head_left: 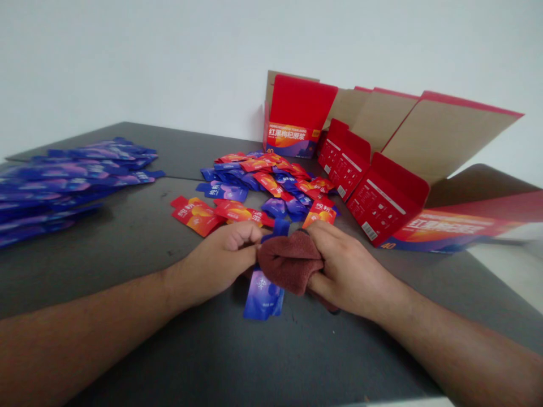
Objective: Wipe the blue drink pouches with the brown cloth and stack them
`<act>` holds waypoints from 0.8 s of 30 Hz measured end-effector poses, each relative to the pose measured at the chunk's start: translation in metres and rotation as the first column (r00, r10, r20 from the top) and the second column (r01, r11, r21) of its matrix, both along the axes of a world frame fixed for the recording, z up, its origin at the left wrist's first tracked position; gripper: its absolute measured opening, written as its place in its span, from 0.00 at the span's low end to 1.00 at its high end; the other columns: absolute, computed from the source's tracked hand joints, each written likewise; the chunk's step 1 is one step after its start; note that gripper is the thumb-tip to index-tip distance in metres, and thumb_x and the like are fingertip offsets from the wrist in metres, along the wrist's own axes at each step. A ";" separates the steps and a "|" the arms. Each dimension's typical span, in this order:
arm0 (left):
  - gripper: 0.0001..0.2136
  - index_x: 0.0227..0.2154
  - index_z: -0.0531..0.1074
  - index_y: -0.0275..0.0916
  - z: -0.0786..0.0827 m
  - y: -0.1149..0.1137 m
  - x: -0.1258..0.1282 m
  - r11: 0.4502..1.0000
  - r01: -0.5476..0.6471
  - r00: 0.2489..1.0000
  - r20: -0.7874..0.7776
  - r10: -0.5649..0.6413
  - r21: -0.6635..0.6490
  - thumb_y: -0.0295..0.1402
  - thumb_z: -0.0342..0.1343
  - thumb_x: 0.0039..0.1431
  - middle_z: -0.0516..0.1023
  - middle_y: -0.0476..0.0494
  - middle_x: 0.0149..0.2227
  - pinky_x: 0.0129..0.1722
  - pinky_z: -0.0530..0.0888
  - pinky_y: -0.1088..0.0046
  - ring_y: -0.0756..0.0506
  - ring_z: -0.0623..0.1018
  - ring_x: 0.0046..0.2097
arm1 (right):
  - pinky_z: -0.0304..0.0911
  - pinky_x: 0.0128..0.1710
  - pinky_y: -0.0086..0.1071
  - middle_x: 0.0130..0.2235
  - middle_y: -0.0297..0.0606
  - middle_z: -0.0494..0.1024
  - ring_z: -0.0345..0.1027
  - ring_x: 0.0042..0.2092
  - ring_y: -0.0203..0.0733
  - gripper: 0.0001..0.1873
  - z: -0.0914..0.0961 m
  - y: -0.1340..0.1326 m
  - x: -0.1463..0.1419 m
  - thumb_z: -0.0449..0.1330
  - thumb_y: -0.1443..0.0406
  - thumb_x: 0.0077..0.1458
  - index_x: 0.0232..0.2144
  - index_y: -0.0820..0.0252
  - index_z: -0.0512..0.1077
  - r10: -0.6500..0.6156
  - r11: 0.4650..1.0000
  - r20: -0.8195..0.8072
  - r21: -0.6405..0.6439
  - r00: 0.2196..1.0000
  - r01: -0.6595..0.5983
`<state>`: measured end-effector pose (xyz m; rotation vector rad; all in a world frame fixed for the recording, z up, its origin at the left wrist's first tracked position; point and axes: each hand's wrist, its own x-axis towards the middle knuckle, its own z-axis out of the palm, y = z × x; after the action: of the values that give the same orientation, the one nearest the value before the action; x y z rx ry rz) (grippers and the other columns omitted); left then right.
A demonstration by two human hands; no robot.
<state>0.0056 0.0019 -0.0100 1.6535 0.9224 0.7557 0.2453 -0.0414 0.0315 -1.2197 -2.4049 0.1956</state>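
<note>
My left hand [220, 257] is closed in a pinch on the upper part of a blue sachet [263, 297] that hangs down toward the dark table [139, 237]. My right hand [345, 271] is closed around a dark red cloth [291, 263], which presses against the sachet's middle. Both hands meet just in front of a loose heap of red and blue sachets [271, 181].
A spread of blue sachets [63, 183] lies at the left. Open red cardboard boxes [382, 198] with raised flaps stand at the right and back, one small box [292, 127] against the white wall. The table's edge runs along the right.
</note>
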 end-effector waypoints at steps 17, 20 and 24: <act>0.09 0.34 0.75 0.39 -0.002 -0.002 -0.002 0.997 0.072 0.996 -0.053 -0.070 0.038 0.39 0.60 0.65 0.82 0.47 0.36 0.38 0.74 0.70 0.47 0.78 0.37 | 0.63 0.39 0.34 0.38 0.36 0.72 0.67 0.40 0.43 0.10 0.002 0.001 0.002 0.61 0.71 0.53 0.36 0.57 0.65 0.009 1.000 0.013 -0.011 1.000 -0.009; 0.09 0.32 0.74 0.39 -0.001 -0.002 -0.001 0.997 0.082 0.997 -0.013 -0.081 0.016 0.38 0.61 0.64 0.82 0.48 0.36 0.38 0.75 0.71 0.47 0.79 0.37 | 0.63 0.38 0.34 0.38 0.36 0.72 0.67 0.39 0.42 0.10 0.002 0.000 0.000 0.61 0.71 0.53 0.36 0.56 0.65 0.050 0.999 0.034 -0.022 0.998 -0.049; 0.09 0.34 0.75 0.39 -0.001 -0.002 -0.002 0.998 0.053 0.997 -0.064 -0.050 0.041 0.39 0.60 0.65 0.80 0.49 0.33 0.34 0.72 0.72 0.49 0.75 0.33 | 0.63 0.38 0.35 0.38 0.37 0.72 0.67 0.40 0.44 0.12 0.002 0.002 0.002 0.61 0.72 0.51 0.37 0.56 0.65 -0.064 0.998 0.000 0.011 0.998 0.064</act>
<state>0.0039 0.0002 -0.0106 1.7400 0.9101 0.6960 0.2470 -0.0396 0.0334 -1.2900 -2.3597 0.1617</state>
